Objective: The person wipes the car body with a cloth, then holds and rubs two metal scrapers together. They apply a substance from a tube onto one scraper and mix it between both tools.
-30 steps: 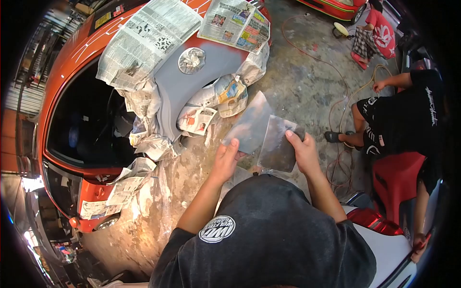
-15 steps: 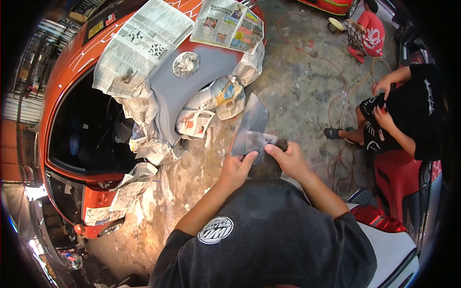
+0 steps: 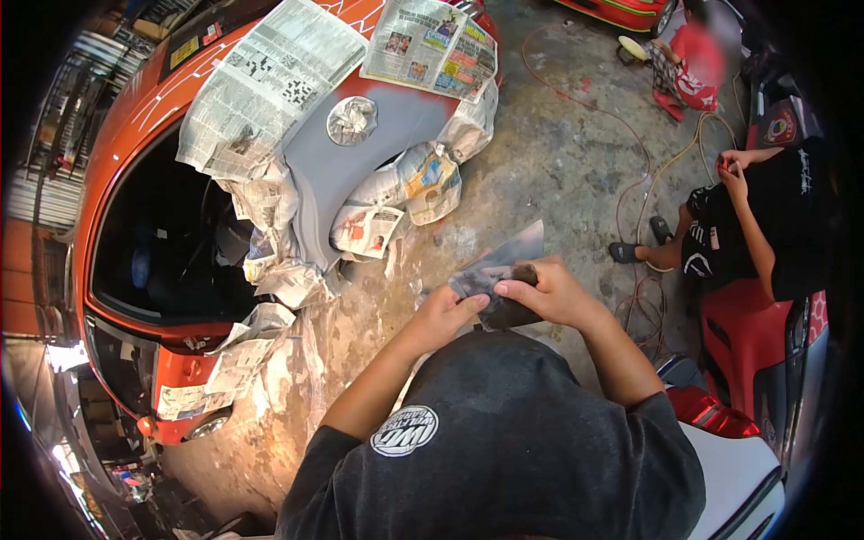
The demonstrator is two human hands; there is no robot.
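Between my two hands, in front of my chest, is a thin grey sheet that looks like sandpaper (image 3: 520,252), bent, with one pointed corner sticking up and away. My left hand (image 3: 445,317) is closed on its left side, thumb on top. The thumb of my right hand (image 3: 560,292) presses on the near edge, fingers curled around. A dark, blunt-ended piece (image 3: 525,274) shows at my right fingers; I cannot make out whether it is part of the sheet. Beyond my hands stands an orange car with a grey primed panel (image 3: 324,171).
Newspaper (image 3: 270,85) masks the car around the grey panel, and crumpled paper fills a round opening (image 3: 352,121). A person in black (image 3: 765,216) sits at right; another in red (image 3: 700,67) crouches farther off. Hoses (image 3: 644,180) lie on the concrete floor. A white car (image 3: 733,468) is close behind me.
The sheet has bent and turned, its raised corner swinging right and lower. My left hand has turned slightly over it. The seated person's hands have come together.
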